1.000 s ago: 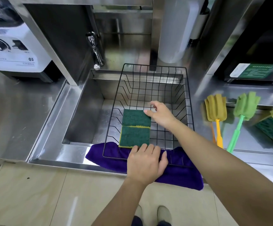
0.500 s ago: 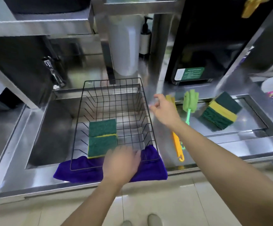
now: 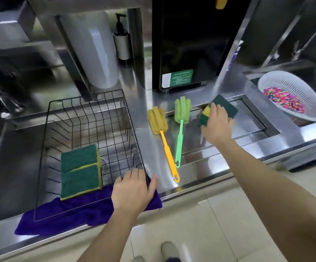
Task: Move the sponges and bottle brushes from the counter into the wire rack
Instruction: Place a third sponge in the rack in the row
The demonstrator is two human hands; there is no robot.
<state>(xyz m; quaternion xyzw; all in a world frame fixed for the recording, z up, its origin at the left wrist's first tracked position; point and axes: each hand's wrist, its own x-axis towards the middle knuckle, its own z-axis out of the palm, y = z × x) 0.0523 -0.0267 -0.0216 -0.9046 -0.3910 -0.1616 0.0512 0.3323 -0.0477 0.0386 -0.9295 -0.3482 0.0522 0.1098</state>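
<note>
A person's right hand (image 3: 217, 122) closes over stacked green-and-yellow sponges (image 3: 223, 108) on the steel table (image 3: 200, 167) at two o'clock, beside yellow (image 3: 162, 135) and green (image 3: 180, 125) bottle brushes, while the left hand (image 3: 132, 190), fingers spread flat, steadies the black wire rack (image 3: 89, 129) holding two green sponges (image 3: 80, 171) at nine o'clock.
</note>
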